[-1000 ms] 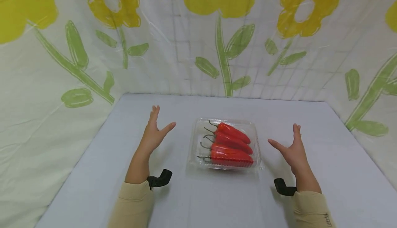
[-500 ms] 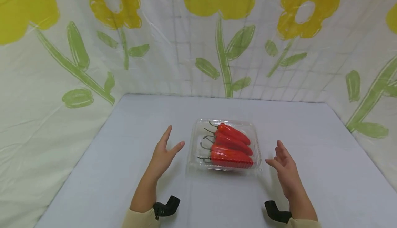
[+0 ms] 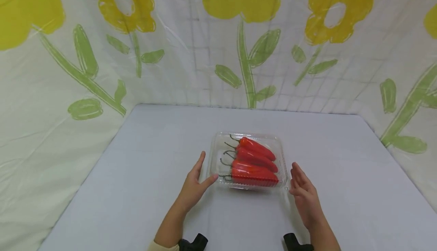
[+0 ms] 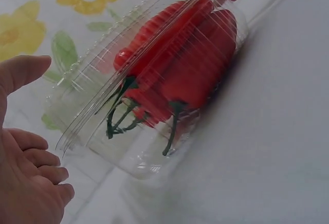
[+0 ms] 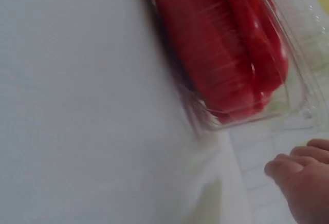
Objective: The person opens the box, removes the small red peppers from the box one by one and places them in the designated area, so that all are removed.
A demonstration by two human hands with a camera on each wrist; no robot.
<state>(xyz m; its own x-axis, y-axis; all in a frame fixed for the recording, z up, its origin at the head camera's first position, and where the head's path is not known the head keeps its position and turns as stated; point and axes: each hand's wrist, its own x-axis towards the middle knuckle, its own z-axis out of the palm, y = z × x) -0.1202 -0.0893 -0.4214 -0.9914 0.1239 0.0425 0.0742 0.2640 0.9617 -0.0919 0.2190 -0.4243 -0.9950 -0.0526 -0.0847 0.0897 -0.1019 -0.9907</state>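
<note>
A clear plastic clamshell box (image 3: 218, 156) stands on the table, its lid down. Inside lie several long red peppers (image 3: 256, 162), their thin green stems toward the left. My left hand (image 3: 194, 190) is at the box's left side with thumb and fingers spread; in the left wrist view the fingers (image 4: 43, 157) curve slightly near the lid's edge, and contact is not clear. On the other side my right hand (image 3: 306, 201) stands a little apart from the box, palm inward, holding nothing. The right wrist view shows its thumb and fingers (image 5: 316, 154) just off the box's corner.
The white table (image 3: 143, 144) carries the box near its middle. Behind and beside it hangs a white sheet (image 3: 177, 65) painted with yellow flowers and green leaves. A black wrist mount (image 3: 194, 242) sits on the left wrist, another black mount (image 3: 295, 241) on the right.
Both hands have come inward and nearer to me, from wide apart to close by the box's two sides. The right hand's fingers have turned inward. The box has stayed in place.
</note>
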